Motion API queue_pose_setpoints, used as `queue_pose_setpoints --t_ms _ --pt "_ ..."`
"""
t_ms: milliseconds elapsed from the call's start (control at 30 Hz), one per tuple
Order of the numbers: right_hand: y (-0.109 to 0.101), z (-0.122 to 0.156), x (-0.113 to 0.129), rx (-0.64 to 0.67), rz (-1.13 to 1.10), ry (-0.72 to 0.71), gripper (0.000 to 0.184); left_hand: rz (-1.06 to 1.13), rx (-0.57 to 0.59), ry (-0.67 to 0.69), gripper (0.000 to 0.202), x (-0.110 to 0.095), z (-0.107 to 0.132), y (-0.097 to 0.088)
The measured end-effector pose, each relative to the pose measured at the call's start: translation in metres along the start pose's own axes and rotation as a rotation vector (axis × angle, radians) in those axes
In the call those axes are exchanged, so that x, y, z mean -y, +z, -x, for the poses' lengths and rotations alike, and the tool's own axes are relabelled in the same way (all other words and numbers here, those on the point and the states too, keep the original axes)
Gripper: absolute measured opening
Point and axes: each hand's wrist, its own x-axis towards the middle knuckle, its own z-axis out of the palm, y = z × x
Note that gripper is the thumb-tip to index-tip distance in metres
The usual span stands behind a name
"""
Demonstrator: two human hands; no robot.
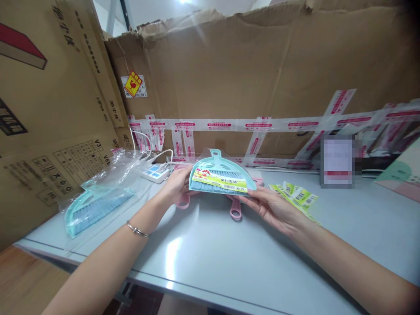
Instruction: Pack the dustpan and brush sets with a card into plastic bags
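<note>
A teal mini dustpan-and-brush set [220,173] with a yellow-green label card across its front is held up a little above the grey table [210,258]. My left hand [177,183] is closed on the set's left edge. My right hand [271,208] grips its lower right corner, fingers partly extended under it. Pink dustpan handles [235,212] lie on the table just beneath the held set.
Another teal brush set in a clear plastic bag [95,205] lies at the table's left. A white power strip [155,172] with cables sits behind it. A stack of yellow-green label cards [297,194] lies right of the hands. Taped cardboard walls [262,87] enclose the back and left.
</note>
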Motion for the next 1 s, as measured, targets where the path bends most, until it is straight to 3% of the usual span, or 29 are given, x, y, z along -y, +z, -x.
queue_pose_setpoints --t_ms 267,367,600,667,900,1000 --pt "0.007 0.008 -0.005 -0.01 -0.059 -0.032 0.024 -0.08 -0.208 0.365 0.021 0.009 0.006 0.009" --pt "0.003 0.006 -0.005 0.042 -0.034 -0.065 0.023 -0.084 -0.182 0.288 0.02 0.002 0.004 0.005" --pt "0.006 0.012 -0.005 0.123 0.066 0.05 0.017 -0.055 -0.048 -0.022 0.031 -0.01 -0.008 -0.013" --pt "0.008 0.014 -0.007 0.107 0.055 0.056 0.016 -0.077 -0.058 0.004 0.033 -0.006 -0.008 -0.013" --pt "0.01 0.014 -0.009 0.044 0.021 0.058 0.013 -0.108 -0.245 0.29 0.031 0.003 -0.004 -0.007" --pt "0.011 0.014 -0.01 -0.01 -0.033 0.014 0.016 -0.087 -0.239 0.352 0.027 0.007 -0.005 -0.005"
